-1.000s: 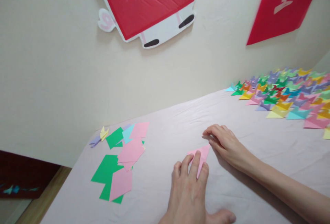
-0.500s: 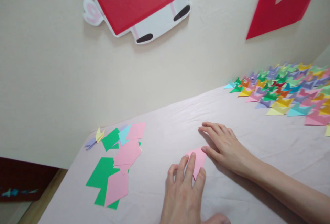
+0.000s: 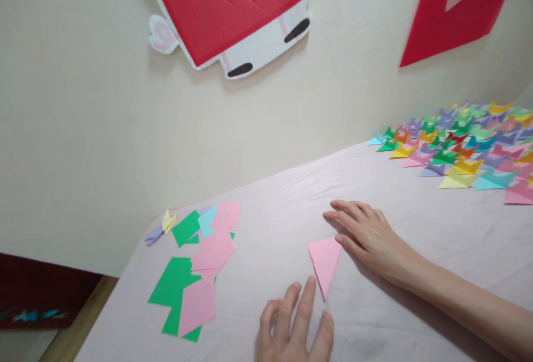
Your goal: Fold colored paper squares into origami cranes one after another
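Note:
A pink paper triangle (image 3: 325,264) lies flat on the cloth-covered table, its narrow tip pointing toward me. My right hand (image 3: 360,229) rests at its upper right corner, the thumb touching that corner and the fingers stretched out over the cloth. Just below the triangle, on its near left side, is my left hand (image 3: 293,328), fingers apart and holding nothing. Its index fingertip is close to the paper's left edge; whether it touches I cannot tell. The lower part of this hand is cut off by the frame.
Loose pink sheets (image 3: 213,251) and green sheets (image 3: 170,281) overlap at the left. Small folded yellow (image 3: 168,221) and purple (image 3: 154,235) pieces lie behind them. Many-coloured folded paper shapes (image 3: 462,154) stand in rows at the back right. A wall (image 3: 266,123) borders the table (image 3: 270,212).
My left hand has drawn back toward me off the pink paper, leaving the whole triangle uncovered. My right hand keeps its place at the corner. The view has shifted slightly.

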